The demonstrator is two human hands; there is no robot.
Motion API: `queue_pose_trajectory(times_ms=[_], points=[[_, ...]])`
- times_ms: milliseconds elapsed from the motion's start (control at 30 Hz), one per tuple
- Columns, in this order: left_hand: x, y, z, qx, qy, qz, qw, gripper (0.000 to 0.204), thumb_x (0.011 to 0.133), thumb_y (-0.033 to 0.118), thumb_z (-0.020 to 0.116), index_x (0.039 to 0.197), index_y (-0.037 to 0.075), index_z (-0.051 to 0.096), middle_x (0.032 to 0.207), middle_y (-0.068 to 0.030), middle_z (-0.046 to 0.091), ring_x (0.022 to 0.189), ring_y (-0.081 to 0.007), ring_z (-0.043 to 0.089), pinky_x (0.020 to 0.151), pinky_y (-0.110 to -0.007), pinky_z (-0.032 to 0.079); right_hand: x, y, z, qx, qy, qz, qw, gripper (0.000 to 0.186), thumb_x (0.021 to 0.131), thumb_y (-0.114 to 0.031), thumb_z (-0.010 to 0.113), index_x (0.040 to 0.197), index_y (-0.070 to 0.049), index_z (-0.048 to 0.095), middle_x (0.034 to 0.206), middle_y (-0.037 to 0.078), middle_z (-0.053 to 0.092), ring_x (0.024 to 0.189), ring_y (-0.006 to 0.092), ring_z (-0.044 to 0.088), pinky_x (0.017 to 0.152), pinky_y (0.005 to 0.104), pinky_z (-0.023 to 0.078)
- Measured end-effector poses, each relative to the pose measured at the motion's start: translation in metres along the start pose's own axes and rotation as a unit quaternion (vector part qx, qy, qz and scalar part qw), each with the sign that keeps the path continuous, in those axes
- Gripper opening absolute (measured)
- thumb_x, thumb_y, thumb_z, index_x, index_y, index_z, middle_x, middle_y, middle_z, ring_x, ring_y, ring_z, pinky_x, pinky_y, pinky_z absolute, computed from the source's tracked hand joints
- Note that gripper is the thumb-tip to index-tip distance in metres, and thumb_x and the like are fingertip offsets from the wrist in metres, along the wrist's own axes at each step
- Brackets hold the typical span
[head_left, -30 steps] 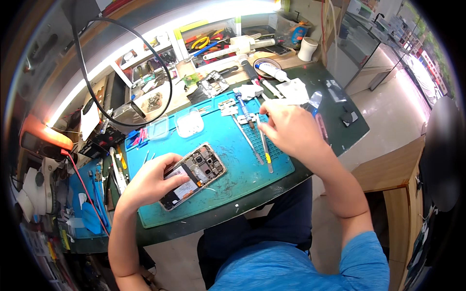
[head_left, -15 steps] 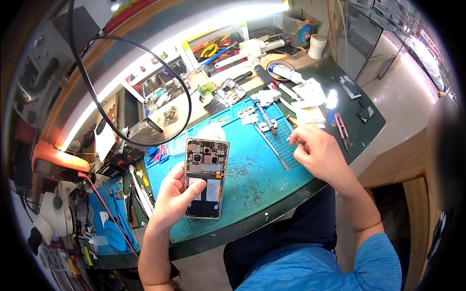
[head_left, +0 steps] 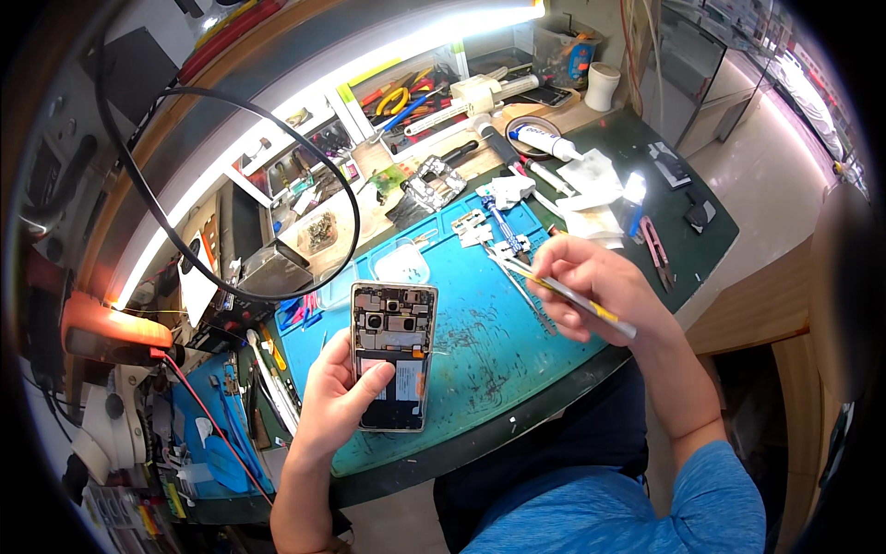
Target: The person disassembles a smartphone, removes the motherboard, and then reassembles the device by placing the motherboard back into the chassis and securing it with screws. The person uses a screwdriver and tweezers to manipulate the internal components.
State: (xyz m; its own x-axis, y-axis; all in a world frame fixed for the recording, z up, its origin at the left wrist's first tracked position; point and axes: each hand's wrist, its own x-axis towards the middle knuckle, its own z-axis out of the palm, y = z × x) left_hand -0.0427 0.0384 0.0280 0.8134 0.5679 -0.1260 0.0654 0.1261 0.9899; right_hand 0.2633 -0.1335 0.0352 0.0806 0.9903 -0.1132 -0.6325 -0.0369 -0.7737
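Note:
My left hand [head_left: 343, 392] grips an opened smartphone [head_left: 395, 346] by its lower left side, the thumb lying over its battery area. The phone's back is off, showing the circuit board and camera modules in its upper half. In my right hand [head_left: 600, 286] is a slim silver-and-yellow tool [head_left: 591, 305], slanting up to the left with its narrow end over the blue mat [head_left: 471, 360]. Its exact kind is unclear. Just beyond that end, a blue-and-metal board holder [head_left: 503, 226] rests on the mat, beside a thin metal tool [head_left: 535, 303].
Pink-handled cutters [head_left: 653, 245], white tissues [head_left: 591, 180] and a white tube [head_left: 546, 141] lie at the right. A clear plastic box [head_left: 401, 261] sits beyond the phone. An orange multimeter [head_left: 111, 328] stands left. A black cable [head_left: 355, 203] loops across the upper left.
My right hand has taken hold of the slim tool and turned it across the fingers. The phone stays in my left hand, slightly lower in view.

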Motion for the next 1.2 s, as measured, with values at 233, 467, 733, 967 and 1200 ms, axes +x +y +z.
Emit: queue_pose_trajectory(times_ms=[233, 467, 733, 967, 1200], points=[[-0.001, 0.003, 0.002, -0.006, 0.012, -0.01, 1.0, 0.047, 0.104, 0.01, 0.069, 0.144, -0.006, 0.049, 0.134, -0.0148, 0.069, 0.119, -0.0177, 0.069, 0.104, -0.035, 0.055, 0.044, -0.018, 0.031, -0.197, -0.061, -0.076, 0.976, 0.036, 0.101, -0.003, 0.064, 0.135, 0.005, 0.061, 0.105, 0.014, 0.069, 0.087, 0.0128, 0.068, 0.063, 0.0258, 0.055], [-0.003, 0.002, 0.006, -0.014, 0.037, 0.001, 0.999, 0.047, 0.104, 0.006, 0.068, 0.144, -0.007, 0.048, 0.134, -0.0153, 0.068, 0.119, -0.0174, 0.069, 0.103, -0.034, 0.055, 0.071, 0.001, 0.045, -0.362, -0.03, -0.225, 0.904, 0.016, 0.102, -0.003, 0.07, 0.116, 0.002, 0.074, 0.109, 0.01, 0.071, 0.088, 0.0127, 0.072, 0.073, 0.0261, 0.06], [-0.005, 0.004, 0.009, -0.019, 0.049, -0.001, 0.999, 0.046, 0.103, 0.003, 0.069, 0.143, -0.006, 0.049, 0.13, -0.0142, 0.071, 0.116, -0.0156, 0.069, 0.102, -0.031, 0.055, 0.07, 0.028, 0.028, -0.429, -0.012, -0.421, 0.799, 0.014, 0.095, 0.003, 0.071, 0.108, 0.004, 0.073, 0.097, 0.014, 0.078, 0.085, 0.0208, 0.08, 0.074, 0.0303, 0.065], [-0.008, 0.005, 0.012, 0.012, 0.068, 0.01, 0.998, 0.042, 0.101, 0.0, 0.071, 0.138, -0.004, 0.051, 0.124, -0.013, 0.073, 0.11, -0.0112, 0.07, 0.095, -0.026, 0.055, 0.068, 0.034, 0.027, -0.465, 0.032, -0.388, 0.795, 0.011, 0.093, -0.007, 0.077, 0.102, 0.001, 0.077, 0.083, 0.01, 0.08, 0.073, 0.0166, 0.079, 0.064, 0.0273, 0.063], [-0.011, 0.007, 0.016, 0.038, 0.081, 0.016, 0.996, 0.042, 0.099, -0.003, 0.071, 0.138, -0.005, 0.054, 0.12, -0.01, 0.074, 0.102, -0.007, 0.069, 0.088, -0.022, 0.055, 0.072, 0.04, 0.03, -0.473, 0.03, -0.477, 0.74, 0.01, 0.091, -0.011, 0.081, 0.097, -0.003, 0.078, 0.089, 0.008, 0.08, 0.069, 0.0143, 0.078, 0.06, 0.0264, 0.061]])
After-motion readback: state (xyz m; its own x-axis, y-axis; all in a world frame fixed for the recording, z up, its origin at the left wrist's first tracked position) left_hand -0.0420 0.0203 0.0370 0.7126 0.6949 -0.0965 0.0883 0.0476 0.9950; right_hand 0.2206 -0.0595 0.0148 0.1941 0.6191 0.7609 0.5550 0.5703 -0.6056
